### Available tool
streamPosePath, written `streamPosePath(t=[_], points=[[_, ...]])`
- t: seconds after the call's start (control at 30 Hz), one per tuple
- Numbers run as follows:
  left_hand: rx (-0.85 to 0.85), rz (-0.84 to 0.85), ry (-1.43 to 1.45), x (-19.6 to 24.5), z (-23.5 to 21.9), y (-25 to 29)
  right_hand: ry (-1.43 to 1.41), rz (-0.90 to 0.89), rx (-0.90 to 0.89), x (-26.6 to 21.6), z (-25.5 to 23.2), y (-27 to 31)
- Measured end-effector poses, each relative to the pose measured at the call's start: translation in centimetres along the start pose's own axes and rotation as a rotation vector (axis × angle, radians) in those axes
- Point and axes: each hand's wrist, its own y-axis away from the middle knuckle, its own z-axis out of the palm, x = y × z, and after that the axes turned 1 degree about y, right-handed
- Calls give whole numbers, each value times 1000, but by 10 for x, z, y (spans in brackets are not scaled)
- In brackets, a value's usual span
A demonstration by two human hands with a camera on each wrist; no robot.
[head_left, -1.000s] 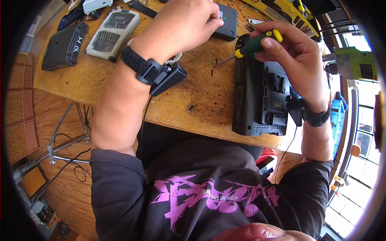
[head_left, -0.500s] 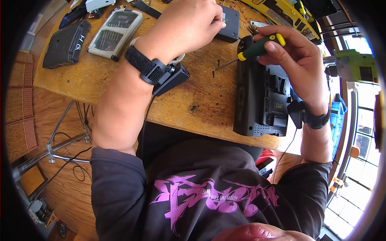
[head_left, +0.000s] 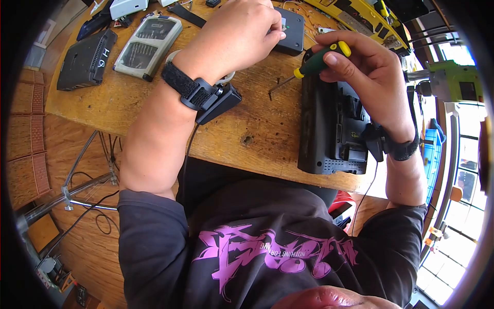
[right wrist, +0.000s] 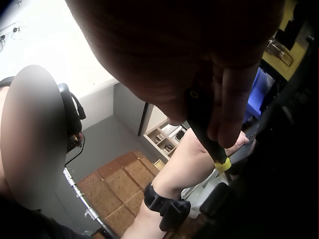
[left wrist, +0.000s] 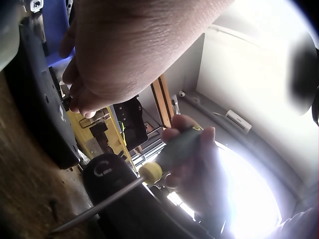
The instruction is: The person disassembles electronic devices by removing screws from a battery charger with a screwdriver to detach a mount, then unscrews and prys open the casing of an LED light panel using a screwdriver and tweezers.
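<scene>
My right hand (head_left: 378, 72) grips the green and yellow handle of a screwdriver (head_left: 314, 63) above a black plastic housing (head_left: 321, 123). The screwdriver's shaft slants down to the left, its tip right at a small dark screw (head_left: 270, 96) on the wooden table. A second dark screw (head_left: 278, 81) is just behind it. My left hand (head_left: 252, 28) hangs with loosely curled fingers beside a flat black box (head_left: 292, 33), and nothing shows in its grasp. In the left wrist view the screwdriver shaft (left wrist: 102, 206) crosses in front of the housing's rounded end.
A bit case (head_left: 146, 49) and a black casing with white letters (head_left: 86, 61) lie at the left of the wooden table (head_left: 216, 149). A yellow tool case (head_left: 355, 23) sits at the far right, with a green power tool (head_left: 455, 82) beyond the right edge.
My right hand and the screwdriver have moved slightly left and toward me, bringing the tip to the nearer screw. The left hand stays by the flat black box.
</scene>
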Motion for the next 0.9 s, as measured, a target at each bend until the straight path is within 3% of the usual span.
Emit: streamPosePath(t=[0.9], points=[[-36,-12,-29,2,-4,2,24,4,-11,-4,2,-2]])
